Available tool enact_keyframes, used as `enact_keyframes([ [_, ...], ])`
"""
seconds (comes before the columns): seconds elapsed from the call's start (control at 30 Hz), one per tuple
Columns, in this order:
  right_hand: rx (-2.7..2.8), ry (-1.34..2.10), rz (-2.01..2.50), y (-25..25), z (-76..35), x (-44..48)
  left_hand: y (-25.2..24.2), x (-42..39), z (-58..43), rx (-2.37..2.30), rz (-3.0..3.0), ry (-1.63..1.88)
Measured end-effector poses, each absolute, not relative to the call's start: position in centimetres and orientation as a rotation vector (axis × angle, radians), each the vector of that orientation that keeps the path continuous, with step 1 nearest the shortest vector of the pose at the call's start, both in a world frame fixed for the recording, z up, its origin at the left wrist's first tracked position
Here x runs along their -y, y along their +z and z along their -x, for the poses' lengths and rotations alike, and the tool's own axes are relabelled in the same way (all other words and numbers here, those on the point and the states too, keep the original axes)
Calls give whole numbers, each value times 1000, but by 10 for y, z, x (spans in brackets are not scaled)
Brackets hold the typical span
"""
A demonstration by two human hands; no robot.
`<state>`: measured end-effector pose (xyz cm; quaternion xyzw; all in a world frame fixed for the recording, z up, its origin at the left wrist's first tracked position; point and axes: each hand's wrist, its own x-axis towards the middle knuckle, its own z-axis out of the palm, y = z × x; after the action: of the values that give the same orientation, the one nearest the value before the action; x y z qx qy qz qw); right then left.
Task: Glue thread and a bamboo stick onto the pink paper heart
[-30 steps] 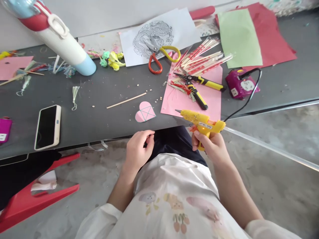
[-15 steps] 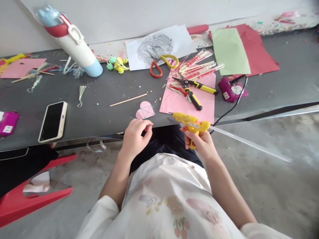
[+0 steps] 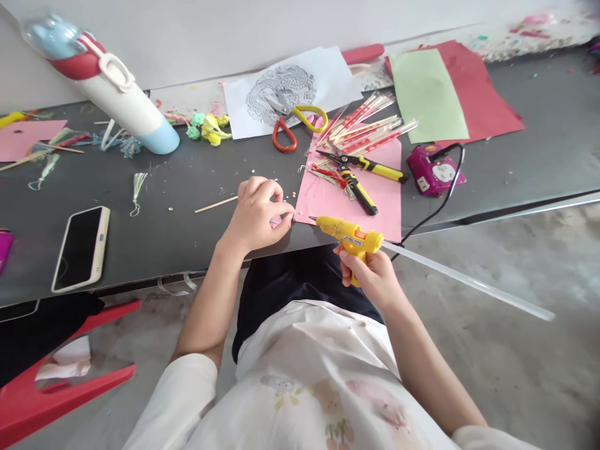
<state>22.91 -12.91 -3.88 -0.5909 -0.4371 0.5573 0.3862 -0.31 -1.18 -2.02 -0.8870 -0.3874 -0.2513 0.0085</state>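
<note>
My right hand is wrapped round the grip of a yellow hot glue gun. A long clear glue stick juts out of its back end, and its nozzle points left over the edge of a pink paper sheet. Just left of the nozzle, my left hand is at the table's front edge, thumb and forefinger pinched together. Whatever the fingertips hold is too small to make out. Beneath this hand a pink paper heart is mostly hidden. A thin wooden stick lies beside the hand, partly covered.
Pliers, a red tassel and wrapped sticks lie on the pink sheet. Behind are scissors and a dragon print. A bottle and phone are left. A black cord runs from a purple box.
My left hand has moved forward and right, from the table edge onto the paper heart, now covering most of it. The glue gun has shifted slightly left and down. The view has shifted a little.
</note>
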Motion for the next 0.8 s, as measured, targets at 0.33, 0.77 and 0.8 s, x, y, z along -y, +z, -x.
enact_keyframes([
  [0.33, 1105, 1440, 1526, -43, -223, 124, -29, 1, -1, 1174, 2847, -706],
  [0.77, 1110, 1431, 1550, -53, -221, 121, -35, 0, -2, 1152, 2840, -692],
  [0.8, 1115, 1426, 1554, -53, -220, 121, -35, 0, -2, 1148, 2838, -697],
])
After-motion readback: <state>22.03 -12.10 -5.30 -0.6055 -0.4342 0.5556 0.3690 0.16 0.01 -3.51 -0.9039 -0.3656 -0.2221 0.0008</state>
